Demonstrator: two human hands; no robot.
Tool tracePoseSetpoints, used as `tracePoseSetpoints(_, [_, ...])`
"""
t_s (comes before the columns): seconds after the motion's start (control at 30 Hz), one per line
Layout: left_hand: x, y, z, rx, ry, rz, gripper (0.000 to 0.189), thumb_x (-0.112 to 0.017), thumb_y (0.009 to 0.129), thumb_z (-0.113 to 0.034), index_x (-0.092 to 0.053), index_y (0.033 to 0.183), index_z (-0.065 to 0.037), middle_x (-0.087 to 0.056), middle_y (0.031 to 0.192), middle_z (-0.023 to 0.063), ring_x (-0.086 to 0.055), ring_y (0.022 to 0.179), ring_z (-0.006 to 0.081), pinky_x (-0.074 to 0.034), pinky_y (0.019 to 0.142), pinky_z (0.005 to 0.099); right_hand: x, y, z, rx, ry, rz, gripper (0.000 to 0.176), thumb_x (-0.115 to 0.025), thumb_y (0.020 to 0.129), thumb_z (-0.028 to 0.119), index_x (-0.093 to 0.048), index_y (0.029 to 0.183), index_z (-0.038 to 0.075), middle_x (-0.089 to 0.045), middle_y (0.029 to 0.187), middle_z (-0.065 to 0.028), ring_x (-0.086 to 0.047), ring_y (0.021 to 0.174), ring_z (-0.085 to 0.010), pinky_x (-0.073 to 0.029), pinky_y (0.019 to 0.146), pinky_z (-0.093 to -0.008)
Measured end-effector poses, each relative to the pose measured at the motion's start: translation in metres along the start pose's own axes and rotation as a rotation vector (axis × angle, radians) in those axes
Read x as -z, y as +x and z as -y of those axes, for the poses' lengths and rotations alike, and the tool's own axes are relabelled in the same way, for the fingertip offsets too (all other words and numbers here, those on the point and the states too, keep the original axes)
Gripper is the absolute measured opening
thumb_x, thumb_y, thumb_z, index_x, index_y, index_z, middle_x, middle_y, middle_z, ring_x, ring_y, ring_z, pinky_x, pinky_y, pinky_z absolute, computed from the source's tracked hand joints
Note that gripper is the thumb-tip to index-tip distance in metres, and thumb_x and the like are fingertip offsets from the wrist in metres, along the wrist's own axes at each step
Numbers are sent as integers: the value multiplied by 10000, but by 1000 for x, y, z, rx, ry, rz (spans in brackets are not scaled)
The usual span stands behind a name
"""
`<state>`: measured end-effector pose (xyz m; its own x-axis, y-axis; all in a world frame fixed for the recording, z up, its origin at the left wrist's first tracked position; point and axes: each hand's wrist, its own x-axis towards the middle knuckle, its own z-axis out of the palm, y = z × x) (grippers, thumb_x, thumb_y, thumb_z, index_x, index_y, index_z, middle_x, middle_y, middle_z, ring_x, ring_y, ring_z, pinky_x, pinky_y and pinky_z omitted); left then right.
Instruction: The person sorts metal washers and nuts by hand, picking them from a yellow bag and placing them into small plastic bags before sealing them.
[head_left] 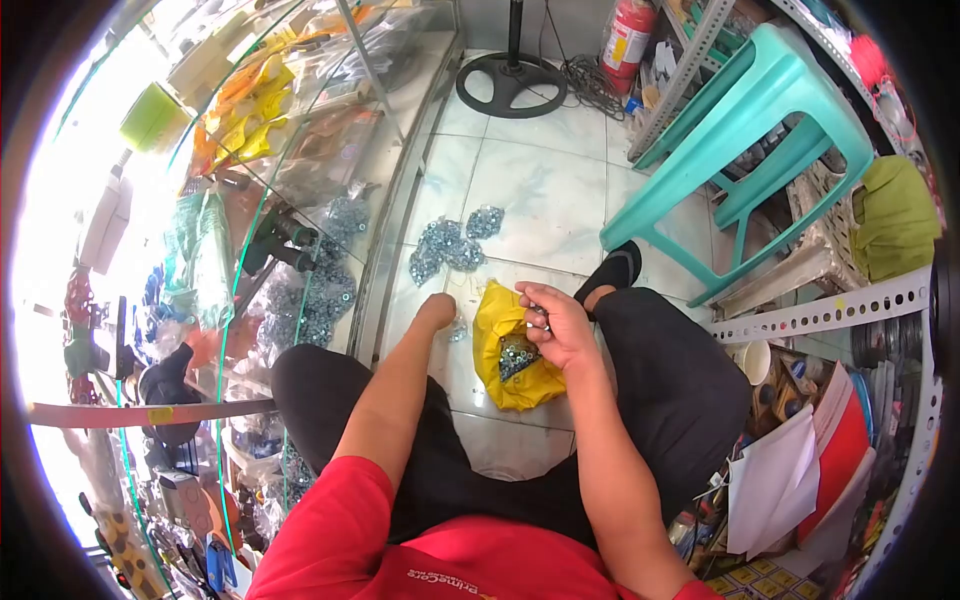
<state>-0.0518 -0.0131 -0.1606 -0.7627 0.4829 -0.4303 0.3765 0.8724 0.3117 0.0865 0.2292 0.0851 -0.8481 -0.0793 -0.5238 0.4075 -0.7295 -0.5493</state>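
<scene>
A yellow plastic bag (487,330) lies open on the tiled floor between my legs, with a heap of metal nuts (515,358) inside. Over its right side is my right hand (562,325), palm turned up and fingers curled around a few metal nuts. My left hand (434,311) is closed, to the left of the yellow bag. A small clear plastic bag (458,330) with a few nuts in it hangs at its fingers, which are mostly hidden from view. Beyond my left hand, several clear packets of nuts (440,250) lie grouped on the floor.
At left stands a glass case (340,210) with bagged hardware. A teal plastic stool (690,190) is at the right, beside metal shelving (820,312). Farther back are a round black stand base (512,85), coiled cable (592,82) and a fire extinguisher (627,45).
</scene>
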Motion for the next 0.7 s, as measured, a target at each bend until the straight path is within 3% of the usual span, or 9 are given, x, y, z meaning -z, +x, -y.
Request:
tracePoseSetpoints(0.23, [-12,-14,-10,-56,143,160,214,-544,778,-106,-713,872,-14,-684,952,206,-660,898,358,-526,788,426,0,6,-8,8,-23,-18,194,-605,901,124,-623,1061,16,-521,835,-6,-407,587,-36,-278,433,-166])
tracePoseSetpoints(0.33, [0,-18,-20,104,90,93,213,-564,791,-154,-703,852,-4,-682,919,214,-661,868,359,-522,770,435,5,6,-10,1,-52,-38,193,-603,902,134,-628,1053,17,-525,838,-7,-409,588,-45,-283,437,-170])
tracePoseSetpoints(0.43, [43,-48,-73,215,-440,-533,290,-582,843,-256,-676,839,19,-684,805,183,-673,771,318,-528,691,396,10,5,-13,16,-78,-59,201,-579,918,147,-617,1069,21,-535,824,-3,-423,588,-48,-305,435,-173])
tracePoseSetpoints(0.5, [89,-72,-125,373,-1336,-337,419,-464,958,-380,-639,925,0,-667,800,102,-653,731,210,-531,621,334,10,6,-16,49,-93,-61,203,-563,923,145,-611,1077,22,-555,824,-7,-457,597,-56,-334,439,-181])
tracePoseSetpoints(0.53, [91,-79,-139,369,-1599,-225,419,-417,982,-376,-588,1020,5,-651,895,104,-648,764,239,-535,632,344,10,7,-18,71,-99,-60,201,-558,921,138,-611,1076,21,-571,832,-14,-483,606,-64,-353,444,-189])
tracePoseSetpoints(0.57, [100,-99,-158,314,-1811,-59,446,-377,999,-403,-550,1053,4,-624,926,105,-639,794,236,-533,674,361,8,7,-20,90,-106,-56,199,-553,919,132,-611,1074,21,-587,840,-21,-509,615,-72,-372,449,-196])
tracePoseSetpoints(0.63, [111,-126,-182,217,-2282,364,435,-345,1010,-446,-541,981,-59,-564,816,59,-545,675,198,-491,661,359,-1,4,-23,74,-195,-32,200,-554,903,116,-616,1062,13,-606,861,-38,-565,668,-96,-415,469,-213])
tracePoseSetpoints(0.67, [123,-142,-199,292,-2268,281,372,-354,1009,-428,-534,940,-110,-535,753,14,-470,603,168,-465,630,340,-6,4,-23,70,-242,-18,201,-554,894,109,-619,1056,9,-615,872,-47,-593,694,-108,-436,478,-222])
tracePoseSetpoints(0.7, [103,-140,-191,127,-2371,296,315,-378,1007,-389,-536,935,-126,-531,737,-11,-466,594,142,-457,615,309,-12,1,-23,62,-318,-23,208,-541,901,90,-607,1078,3,-642,911,-62,-637,756,-132,-479,515,-229])
